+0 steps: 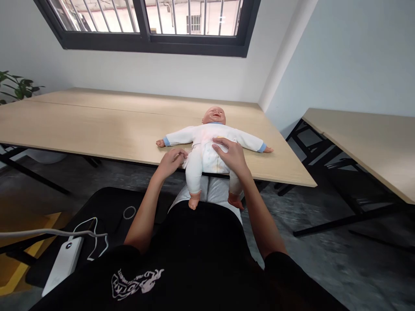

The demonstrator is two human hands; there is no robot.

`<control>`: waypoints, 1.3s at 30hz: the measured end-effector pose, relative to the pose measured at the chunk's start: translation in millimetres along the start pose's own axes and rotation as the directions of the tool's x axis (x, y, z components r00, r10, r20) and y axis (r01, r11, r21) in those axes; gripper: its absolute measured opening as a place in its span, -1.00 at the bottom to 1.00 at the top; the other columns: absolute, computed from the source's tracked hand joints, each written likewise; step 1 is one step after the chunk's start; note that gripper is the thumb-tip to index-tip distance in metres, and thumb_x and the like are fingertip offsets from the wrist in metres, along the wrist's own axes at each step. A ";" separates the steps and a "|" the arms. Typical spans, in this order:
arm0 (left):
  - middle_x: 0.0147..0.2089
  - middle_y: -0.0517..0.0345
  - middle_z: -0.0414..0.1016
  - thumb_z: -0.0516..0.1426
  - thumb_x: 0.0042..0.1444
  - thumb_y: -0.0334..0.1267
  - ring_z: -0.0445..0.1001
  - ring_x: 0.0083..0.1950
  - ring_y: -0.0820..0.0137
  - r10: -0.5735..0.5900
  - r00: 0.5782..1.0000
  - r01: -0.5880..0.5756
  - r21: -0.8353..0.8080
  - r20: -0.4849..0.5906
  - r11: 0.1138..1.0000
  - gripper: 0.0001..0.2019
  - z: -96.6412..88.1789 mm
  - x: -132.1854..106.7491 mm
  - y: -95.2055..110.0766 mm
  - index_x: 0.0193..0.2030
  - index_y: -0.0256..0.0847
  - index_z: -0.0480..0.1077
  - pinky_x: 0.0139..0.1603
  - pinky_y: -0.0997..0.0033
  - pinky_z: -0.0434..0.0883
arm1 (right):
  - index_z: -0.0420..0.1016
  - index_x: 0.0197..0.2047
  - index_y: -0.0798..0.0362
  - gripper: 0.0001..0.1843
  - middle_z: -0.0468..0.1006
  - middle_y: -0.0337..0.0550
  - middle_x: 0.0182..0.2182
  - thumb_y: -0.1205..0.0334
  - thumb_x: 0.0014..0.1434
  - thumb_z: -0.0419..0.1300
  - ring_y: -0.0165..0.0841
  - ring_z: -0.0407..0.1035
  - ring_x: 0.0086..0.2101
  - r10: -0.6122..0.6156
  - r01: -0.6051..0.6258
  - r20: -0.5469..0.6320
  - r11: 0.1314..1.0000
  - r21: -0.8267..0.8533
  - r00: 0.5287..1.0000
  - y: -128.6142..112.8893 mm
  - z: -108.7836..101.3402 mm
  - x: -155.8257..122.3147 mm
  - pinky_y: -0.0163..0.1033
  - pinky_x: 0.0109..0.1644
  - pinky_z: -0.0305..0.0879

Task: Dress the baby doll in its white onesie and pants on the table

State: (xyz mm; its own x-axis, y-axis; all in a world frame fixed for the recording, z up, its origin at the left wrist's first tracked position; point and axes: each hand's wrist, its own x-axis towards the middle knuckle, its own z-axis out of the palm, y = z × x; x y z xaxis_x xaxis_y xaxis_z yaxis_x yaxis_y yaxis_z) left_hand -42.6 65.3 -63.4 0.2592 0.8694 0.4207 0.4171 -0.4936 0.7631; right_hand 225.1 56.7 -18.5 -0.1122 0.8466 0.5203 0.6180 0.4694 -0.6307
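Observation:
A baby doll lies on its back at the table's front edge, head toward the window, arms spread wide and legs hanging over the edge. It wears a white outfit with blue cuffs and collar. At the doll's hip on the left side, my left hand has its fingers curled in, with the fingertips at a fold of white cloth. My right hand rests over the doll's belly, thumb and fingers apart, and hides part of the outfit's front.
The doll lies on a light wooden table against the wall under a window. Another table stands at right. A black chair at left carries a white power bank, a cable and a beaded bracelet.

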 end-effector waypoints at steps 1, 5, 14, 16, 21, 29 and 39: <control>-0.16 0.00 0.59 0.03 0.22 -0.21 0.53 -0.05 0.19 0.004 1.000 -0.004 0.010 -0.011 1.000 -0.78 0.3 -1.2 -1.1 -0.19 -0.22 0.47 0.09 0.18 0.43 | 0.65 0.05 0.06 -0.77 0.66 -0.10 0.06 0.24 0.39 0.24 -0.17 0.54 0.10 0.003 -0.003 0.005 1.000 -0.012 1.000 -2.3 -0.7 1.6 -0.03 0.35 0.34; -0.09 -0.01 0.60 0.10 0.14 -0.22 0.54 0.03 0.15 0.000 1.000 0.001 0.043 -0.018 0.999 -0.77 0.6 -3.0 -5.4 -0.11 -0.22 0.47 0.17 0.15 0.42 | 0.60 0.02 0.10 -0.78 0.69 -0.06 -0.08 0.21 0.44 0.18 -0.18 0.56 -0.01 -0.025 0.023 -0.011 0.988 -0.156 1.000 -27.5 7.8 11.7 0.06 0.42 0.21; -0.04 -0.02 0.59 0.09 -0.07 -0.31 0.55 0.00 0.20 -0.042 0.999 0.041 -0.147 -0.002 0.988 -0.66 -6.1 -2.1 -19.2 -0.08 -0.24 0.39 0.20 0.13 0.48 | 0.55 0.08 0.10 -0.71 0.65 0.04 0.00 0.12 0.46 0.14 -0.08 0.50 0.08 -0.188 0.373 0.418 0.827 -0.421 0.889 -89.3 89.0 6.1 0.07 0.40 0.23; -0.06 0.00 0.59 0.05 -0.11 -0.35 0.56 0.00 0.21 -0.057 0.998 0.052 -0.170 -0.023 0.984 -0.63 -7.1 -1.6 -24.2 -0.08 -0.24 0.38 0.20 0.12 0.48 | 0.54 0.11 0.15 -0.72 0.65 0.09 0.01 0.26 0.43 0.13 -0.08 0.51 0.07 -0.152 0.358 0.436 0.824 -0.439 0.887 -89.3 94.4 5.9 0.01 0.26 0.35; -0.03 -0.01 0.58 0.04 -0.05 -0.37 0.56 0.02 0.25 -0.086 0.996 0.081 -0.242 -0.012 0.967 -0.58 -6.1 -0.5 -27.8 0.01 -0.21 0.36 0.13 0.20 0.51 | 0.52 0.16 0.23 -0.64 0.64 0.19 -0.01 0.41 0.36 0.09 -0.05 0.54 0.03 -0.096 0.342 0.445 0.786 -0.515 0.891 -87.4 94.5 4.6 0.03 0.27 0.32; 0.01 -0.01 0.55 0.18 0.08 -0.25 0.56 0.05 0.25 -0.106 0.994 0.099 -0.243 -0.012 0.965 -0.63 -6.8 -4.3 -19.8 0.05 -0.19 0.34 0.18 0.20 0.47 | 0.47 0.12 0.26 -0.68 0.65 0.20 -0.09 0.49 0.36 0.05 -0.03 0.56 -0.05 -0.051 0.258 0.390 0.826 -0.501 0.920 -95.2 92.9 9.3 0.00 0.16 0.31; -0.25 0.12 0.49 0.23 0.06 -0.11 0.47 -0.18 0.33 -0.186 0.982 0.179 -0.288 0.001 0.941 -0.73 -0.1 13.1 -10.0 -0.19 -0.23 0.40 -0.11 0.39 0.41 | 0.39 0.16 0.26 -0.66 0.57 0.13 0.03 0.50 0.42 -0.07 -0.06 0.40 0.04 -0.016 0.128 0.222 0.857 -0.498 0.975 -101.2 77.5 18.2 -0.07 0.14 0.23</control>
State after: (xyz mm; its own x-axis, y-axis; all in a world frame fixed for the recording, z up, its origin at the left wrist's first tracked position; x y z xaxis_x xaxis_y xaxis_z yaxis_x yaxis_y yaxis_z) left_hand -43.4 81.7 -65.5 0.1777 0.9461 0.2706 0.1880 -0.3026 0.9344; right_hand 100.3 44.0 10.1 -0.2920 0.8734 0.3897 0.9034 0.3857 -0.1873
